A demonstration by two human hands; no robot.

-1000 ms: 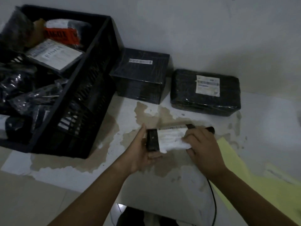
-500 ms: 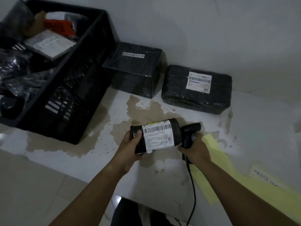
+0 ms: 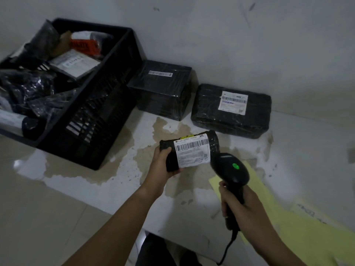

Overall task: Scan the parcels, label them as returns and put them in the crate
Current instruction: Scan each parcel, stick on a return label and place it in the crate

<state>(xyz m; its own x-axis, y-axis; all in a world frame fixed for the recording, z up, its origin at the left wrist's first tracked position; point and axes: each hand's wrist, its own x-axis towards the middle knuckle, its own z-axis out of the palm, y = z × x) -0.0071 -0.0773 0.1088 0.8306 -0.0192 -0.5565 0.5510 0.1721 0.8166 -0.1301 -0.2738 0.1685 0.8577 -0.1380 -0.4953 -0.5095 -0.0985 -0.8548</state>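
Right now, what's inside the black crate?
Black-wrapped parcels piled up, one with a white label, one with an orange sticker. The near wall of the crate and the top parcels hide anything lower down.

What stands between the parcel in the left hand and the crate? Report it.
Nothing visible does. The left hand holds the small parcel right of the crate, only stained surface between them. The two wrapped boxes sit farther back by the wall, off that line.
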